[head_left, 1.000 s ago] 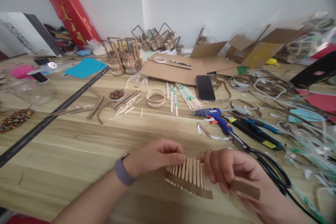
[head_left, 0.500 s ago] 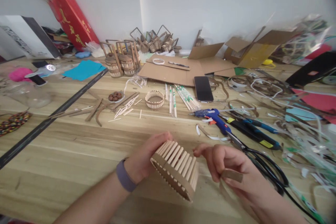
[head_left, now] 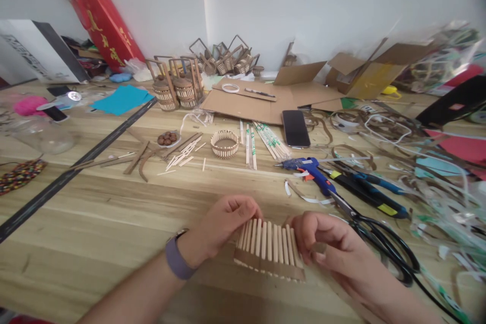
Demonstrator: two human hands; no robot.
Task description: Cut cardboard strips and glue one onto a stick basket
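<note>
A small basket of upright wooden sticks (head_left: 268,243), with a brown band along its lower edge, is between my hands near the table's front. My left hand (head_left: 224,223) grips its left side, thumb near the stick tops; a purple band circles that wrist. My right hand (head_left: 330,243) is curled at the basket's right side, a brown strip (head_left: 319,248) pinched between thumb and fingers. Most of the strip is hidden. Farther back on the wooden table stands a ring of short sticks (head_left: 224,145).
Right of the hands lie black-handled scissors (head_left: 383,243), a blue glue gun (head_left: 309,169) and tangled strips. Behind are a phone (head_left: 295,128), cardboard (head_left: 243,104), loose sticks (head_left: 186,152), a bowl of brown balls (head_left: 167,138) and finished baskets (head_left: 185,90).
The basket has turned so that its band is nearly level and its open underside no longer shows. My right hand has moved left to the basket's side, still with the strip.
</note>
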